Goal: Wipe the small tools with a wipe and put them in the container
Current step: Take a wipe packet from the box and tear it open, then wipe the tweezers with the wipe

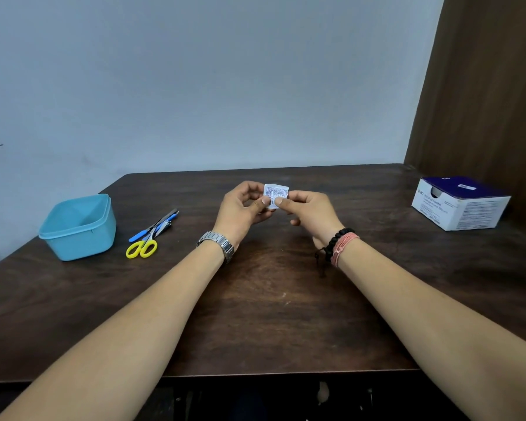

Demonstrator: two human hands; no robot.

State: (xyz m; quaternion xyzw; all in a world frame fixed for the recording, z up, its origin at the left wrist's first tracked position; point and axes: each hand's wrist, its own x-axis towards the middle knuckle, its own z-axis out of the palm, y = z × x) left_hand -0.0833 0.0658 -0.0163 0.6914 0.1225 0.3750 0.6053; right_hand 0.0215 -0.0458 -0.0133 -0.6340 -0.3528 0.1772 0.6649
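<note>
Both hands are raised a little above the middle of the dark brown wooden table point(271, 299) and hold one small square white wipe packet with blue print point(275, 194) between them. The left hand point(243, 209) pinches the packet's left lower edge with thumb and curled fingers, and the right hand point(307, 212) pinches the right lower edge in the same way, so both grips are closed on the packet. The left wrist wears a silver metal watch point(217, 244); the right wrist wears a black bead bracelet point(336, 243) and a pink thread band point(345, 246).

On the left side of the table stands an open light blue square plastic container point(78, 227). Just beside it, to its right, lie the small tools close together: yellow-handled scissors point(142, 247), a blue-handled slim tool point(152, 228) and a silver nail clipper point(164, 226). Far on the right, near the brown wall panel, rests a white and dark blue cardboard box of swabs point(460, 203).
</note>
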